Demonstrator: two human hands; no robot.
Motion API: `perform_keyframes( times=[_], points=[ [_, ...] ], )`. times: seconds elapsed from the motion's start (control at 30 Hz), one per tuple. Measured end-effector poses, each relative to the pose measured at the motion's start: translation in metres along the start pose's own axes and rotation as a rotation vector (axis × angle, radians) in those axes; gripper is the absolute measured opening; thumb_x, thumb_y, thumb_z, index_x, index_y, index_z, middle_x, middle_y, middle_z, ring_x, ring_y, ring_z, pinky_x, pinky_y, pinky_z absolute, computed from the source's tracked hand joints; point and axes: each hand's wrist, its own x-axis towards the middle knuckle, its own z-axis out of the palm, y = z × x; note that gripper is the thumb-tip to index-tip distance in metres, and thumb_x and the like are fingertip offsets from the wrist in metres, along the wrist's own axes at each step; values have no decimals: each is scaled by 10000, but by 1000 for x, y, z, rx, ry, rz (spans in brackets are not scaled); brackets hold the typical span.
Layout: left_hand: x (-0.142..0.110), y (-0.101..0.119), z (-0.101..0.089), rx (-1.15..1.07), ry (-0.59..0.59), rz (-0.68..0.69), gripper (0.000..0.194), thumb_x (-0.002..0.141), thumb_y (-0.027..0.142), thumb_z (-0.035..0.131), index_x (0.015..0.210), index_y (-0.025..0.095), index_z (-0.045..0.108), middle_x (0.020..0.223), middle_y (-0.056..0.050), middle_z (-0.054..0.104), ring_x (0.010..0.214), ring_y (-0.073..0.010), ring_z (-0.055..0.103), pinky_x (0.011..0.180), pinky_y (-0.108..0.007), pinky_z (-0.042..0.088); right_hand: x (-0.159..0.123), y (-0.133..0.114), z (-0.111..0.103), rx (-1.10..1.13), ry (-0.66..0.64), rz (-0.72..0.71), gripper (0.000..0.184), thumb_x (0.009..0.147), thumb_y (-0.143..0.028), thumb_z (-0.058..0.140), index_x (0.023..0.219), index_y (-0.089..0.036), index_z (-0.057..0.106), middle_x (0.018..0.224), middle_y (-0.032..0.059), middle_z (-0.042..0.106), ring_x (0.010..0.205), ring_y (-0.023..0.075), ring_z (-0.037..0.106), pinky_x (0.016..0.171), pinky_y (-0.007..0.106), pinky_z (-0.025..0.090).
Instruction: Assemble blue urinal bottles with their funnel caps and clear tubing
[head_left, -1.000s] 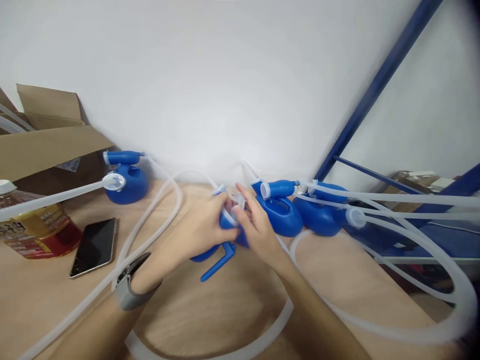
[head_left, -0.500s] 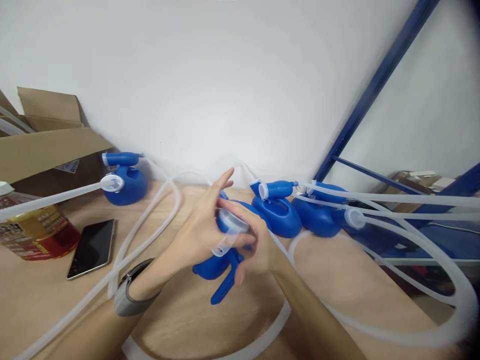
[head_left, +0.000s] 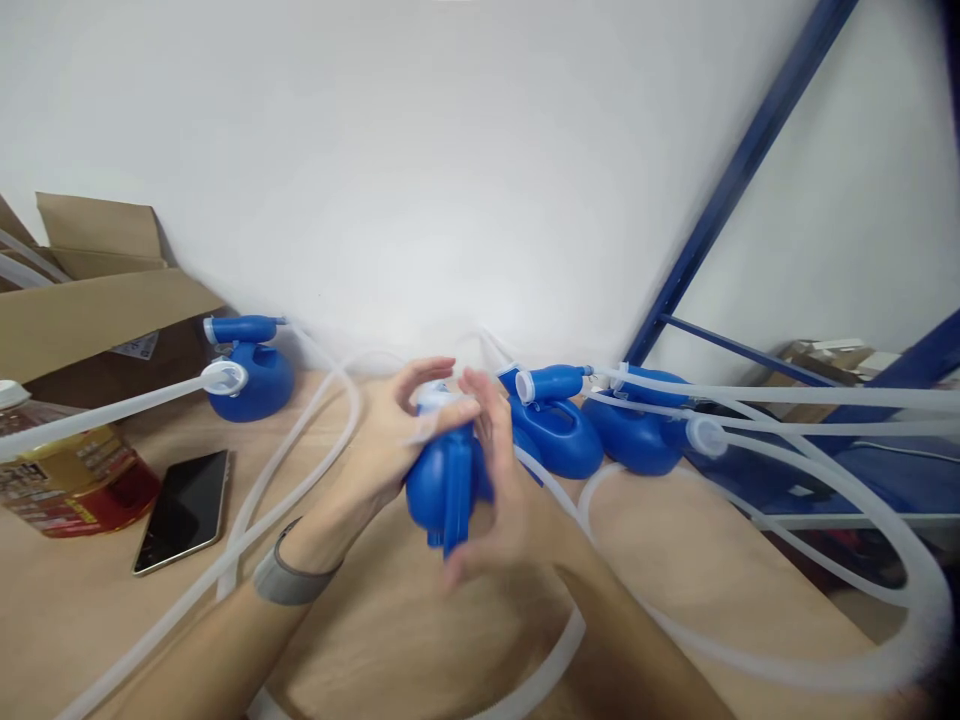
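Jug (head_left: 427, 492), handle (head_left: 457, 492) toward us: our left hand (head_left: 386, 435) clasps its top, right hand (head_left: 514, 490) curls at its right, hold too blurred to call.

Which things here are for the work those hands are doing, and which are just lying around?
Seem to belong:
held round blue plastic bottle
similar blue plastic bottles
long whitish plastic tubes

Seem just lying around:
flat black rectangular phone
white-capped clear plastic bottle of reddish liquid

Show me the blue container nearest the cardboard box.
The far-left blue container, standing by itself beside the cardboard box. The others are farther right: a held container between the left hand and right hand, the rest clustered beyond.
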Motion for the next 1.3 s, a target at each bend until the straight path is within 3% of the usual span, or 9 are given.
perform_keyframes(
  times=[0.1, 0.23, 0.3, 0.4, 0.57, 0.83, 1.1, 1.23, 1.3],
  points=[
    [5, -1, -4, 81, 180, 36, 650, 682, 578, 888, 1156, 172, 704, 1185, -105, 729, 874, -213, 717, 699, -290, 577, 1, -8, 9, 152, -16, 118, 1422, 708, -639, 892, 1686, -326, -92, 1780, 138, 96, 1642, 345, 139, 1279, 565, 310],
    [1, 0, -10, 276, 96, 169, 672, 830, 515, 792, 1407, 232, 598, 1324, -114, 698, 1115, -258, 705, 933, -365, 582, 4, -9, 17, 79, 84, 157, 1004, 931, -481, 736, 1695, -325, 105, 1748, 94, 276, 1615, 288, 269, 1297, 507, 310],
    [0, 2, -12, 313, -29, 228, 712, 861, 496, 764, 1485, 248, 525, 1405, -126, 662, 1214, -284, 674, 958, -379, 580, 4, -7, 16, -9, 150, 112, 966, 925, -409, 739, 1693, -306, 163, 1704, 92, 377, 1595, 306, 318, 1291, 513, 330],
    [0, 1, -13, 315, -103, 278, 579, 893, 507, 730, 1380, 216, 610, 1380, -117, 681, 1238, -299, 658, 918, -350, 584, 4, -3, 12, -121, 232, 22, 1006, 845, -326, 778, 1685, -284, 225, 1591, 94, 536, 1538, 354, 418, 1243, 543, 408],
    [-4, -8, -6, 375, -66, 402, 437, 969, 498, 643, 1277, 188, 645, 1200, -90, 728, 1051, -237, 691, 880, -329, 566, 8, -9, 5, -342, 355, -64, 932, 810, -218, 726, 1649, -316, 333, 1487, 73, 624, 1419, 347, 568, 1214, 525, 459],
    [-19, -23, 7, 483, 19, 496, 453, 1063, 502, 489, 1393, 201, 557, 1369, -124, 651, 1247, -270, 624, 1097, -433, 489, 5, -15, -8, -470, 293, -44, 879, 809, -297, 735, 1624, -309, 406, 1446, 87, 647, 1322, 350, 642, 1123, 487, 552],
    [-7, -5, -25, 764, -379, 585, 722, 1027, 607, 501, 1665, 354, 279, 1535, -114, 446, 1356, -306, 531, 1156, -472, 466, 5, 4, -56, -360, 27, -170, 832, 887, -340, 767, 1626, -333, 385, 1546, 78, 574, 1392, 332, 589, 1176, 502, 481],
    [-1, 5, -36, 818, -552, 736, 944, 810, 795, 678, 1615, 386, 402, 1643, -134, 340, 1406, -409, 473, 1174, -581, 429, 6, 2, -62, -233, -88, -231, 831, 912, -379, 775, 1634, -344, 364, 1600, 72, 534, 1463, 332, 524, 1215, 513, 440],
    [-1, 5, -34, 800, -580, 786, 763, 873, 716, 676, 1534, 365, 526, 1661, -125, 352, 1458, -405, 431, 1205, -571, 396, 6, 3, -58, -160, -138, -230, 859, 920, -410, 775, 1648, -385, 318, 1625, 49, 508, 1505, 314, 476, 1249, 503, 403]
  ],
)
